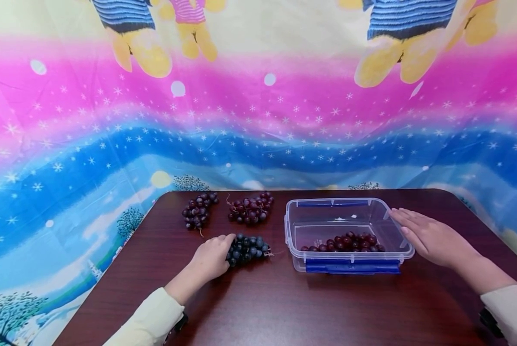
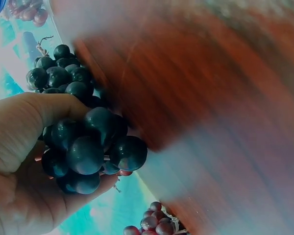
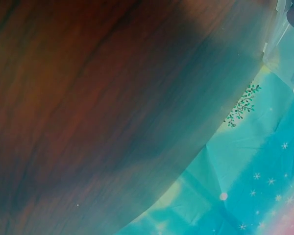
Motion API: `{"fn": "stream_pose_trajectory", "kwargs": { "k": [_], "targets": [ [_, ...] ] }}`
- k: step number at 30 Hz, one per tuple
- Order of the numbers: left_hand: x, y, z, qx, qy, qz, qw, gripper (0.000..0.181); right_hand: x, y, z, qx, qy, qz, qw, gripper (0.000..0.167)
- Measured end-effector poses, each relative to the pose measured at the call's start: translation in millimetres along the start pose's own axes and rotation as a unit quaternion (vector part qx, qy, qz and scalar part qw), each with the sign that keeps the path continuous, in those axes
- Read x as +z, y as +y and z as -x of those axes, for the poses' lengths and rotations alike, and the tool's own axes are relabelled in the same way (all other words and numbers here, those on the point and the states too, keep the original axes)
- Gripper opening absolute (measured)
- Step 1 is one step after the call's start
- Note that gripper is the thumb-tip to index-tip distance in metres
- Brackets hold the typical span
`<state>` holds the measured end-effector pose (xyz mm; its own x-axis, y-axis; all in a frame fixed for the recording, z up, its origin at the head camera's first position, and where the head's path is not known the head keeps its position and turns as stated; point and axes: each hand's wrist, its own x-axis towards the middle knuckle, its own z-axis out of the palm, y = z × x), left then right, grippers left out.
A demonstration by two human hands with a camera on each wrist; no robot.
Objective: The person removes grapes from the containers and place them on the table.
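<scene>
My left hand (image 1: 213, 257) grips the near end of a bunch of blue-black grapes (image 1: 249, 250). In the left wrist view, thumb and fingers curl round these dark grapes (image 2: 85, 154), and the stem end points away from the palm. A clear plastic container (image 1: 290, 235) with blue clips stands to the right and holds a bunch of red grapes (image 1: 349, 241). At its right rim lies my right hand (image 1: 436, 238), fingers straight and touching the side. Only slivers of that hand show at the edge of the right wrist view.
Two more bunches lie at the back of the brown table (image 1: 258, 307): dark purple grapes (image 1: 198, 210) on the left and reddish grapes (image 1: 252, 209) beside them. A printed cloth (image 1: 258, 120) hangs right behind the table's back edge.
</scene>
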<state>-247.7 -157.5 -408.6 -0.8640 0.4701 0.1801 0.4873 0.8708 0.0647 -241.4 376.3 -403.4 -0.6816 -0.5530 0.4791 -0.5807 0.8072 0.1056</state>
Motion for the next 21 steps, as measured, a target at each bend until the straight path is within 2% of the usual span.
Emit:
{"fn": "stream_pose_trajectory", "kwargs": {
  "k": [14,21],
  "targets": [
    [0.4,2.9,1.0,-0.009,-0.037,-0.001,0.9993,0.065,0.3,-0.6,0.4,0.01,-0.006,0.0,0.9999,0.052],
    [2.0,3.7,1.4,-0.01,-0.043,0.008,0.999,0.068,-0.7,-0.9,1.0,0.008,-0.01,0.0,0.9999,0.052]
  ]
}}
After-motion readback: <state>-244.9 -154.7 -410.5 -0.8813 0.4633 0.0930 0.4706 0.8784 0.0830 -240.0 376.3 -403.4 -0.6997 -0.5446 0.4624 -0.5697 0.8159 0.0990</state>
